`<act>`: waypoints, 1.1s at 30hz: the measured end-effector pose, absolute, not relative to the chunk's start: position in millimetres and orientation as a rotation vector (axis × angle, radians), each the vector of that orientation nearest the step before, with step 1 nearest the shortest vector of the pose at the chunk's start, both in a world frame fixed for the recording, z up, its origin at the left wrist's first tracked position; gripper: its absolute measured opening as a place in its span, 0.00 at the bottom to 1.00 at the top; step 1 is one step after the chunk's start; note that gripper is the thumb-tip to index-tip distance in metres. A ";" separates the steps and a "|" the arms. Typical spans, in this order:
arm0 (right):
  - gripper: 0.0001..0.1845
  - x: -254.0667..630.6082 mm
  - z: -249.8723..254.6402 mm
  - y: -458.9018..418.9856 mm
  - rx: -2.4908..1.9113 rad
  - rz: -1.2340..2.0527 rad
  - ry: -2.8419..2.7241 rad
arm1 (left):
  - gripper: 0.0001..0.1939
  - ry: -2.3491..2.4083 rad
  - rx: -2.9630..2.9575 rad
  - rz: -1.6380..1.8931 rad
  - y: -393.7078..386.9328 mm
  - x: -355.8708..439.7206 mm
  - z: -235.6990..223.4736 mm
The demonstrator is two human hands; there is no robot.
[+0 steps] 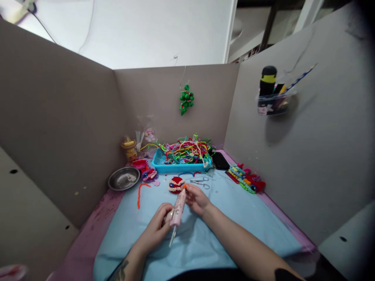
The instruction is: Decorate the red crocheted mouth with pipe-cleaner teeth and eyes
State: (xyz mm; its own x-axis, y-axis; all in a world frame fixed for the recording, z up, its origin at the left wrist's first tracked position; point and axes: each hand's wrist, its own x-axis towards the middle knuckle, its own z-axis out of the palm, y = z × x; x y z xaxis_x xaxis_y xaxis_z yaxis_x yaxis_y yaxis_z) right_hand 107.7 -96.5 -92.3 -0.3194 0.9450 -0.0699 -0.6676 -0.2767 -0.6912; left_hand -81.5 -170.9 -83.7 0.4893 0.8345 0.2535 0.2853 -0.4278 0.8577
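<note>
My left hand (159, 224) is wrapped round the handle of a pink hot glue gun (177, 210), with a clear glue stick (172, 236) poking out of its rear end. The gun's nozzle points away from me. At its tip, the pinched fingers of my right hand (197, 198) hold a small orange piece of pipe cleaner (184, 187). Just beyond lies a red pipe-cleaner figure (175, 185) with cream fringes and a blue eye. Scissors (200, 182) rest to the right of it. A bent orange pipe cleaner (139, 195) lies to the left.
A blue tray (181, 168) heaped with colourful pipe cleaners stands at the back. A metal bowl (120, 183) with small white bits is at left, near a purple figure (149, 175). Colourful figures (247, 179) and a black phone (220, 160) lie right. Grey panels (175, 78) enclose the table.
</note>
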 end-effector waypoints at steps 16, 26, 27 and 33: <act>0.12 107.3 -88.3 -98.2 -0.599 1.793 -0.702 | 0.13 0.905 1.948 0.877 -171.4 -79.7 -83.7; 0.13 108.7 -84.6 -98.7 -0.572 1.781 -0.714 | 0.15 0.896 1.946 0.902 -171.6 -80.7 -86.8; 0.13 108.7 -84.4 -98.8 -0.569 1.782 -0.715 | 0.15 0.897 1.946 0.905 -171.6 -80.6 -86.4; 0.12 109.0 -84.1 -98.8 -0.549 1.778 -0.728 | 0.15 0.905 1.949 0.917 -171.0 -80.6 -84.5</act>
State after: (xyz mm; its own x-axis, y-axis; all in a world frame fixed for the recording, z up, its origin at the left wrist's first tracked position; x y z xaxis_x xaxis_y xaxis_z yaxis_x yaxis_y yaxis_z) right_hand 109.0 -98.8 -84.1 -0.3080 0.9513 -0.0146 -0.6680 -0.2272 -0.7086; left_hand -80.6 -171.0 -84.5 0.4854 0.8298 0.2754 0.2639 -0.4394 0.8587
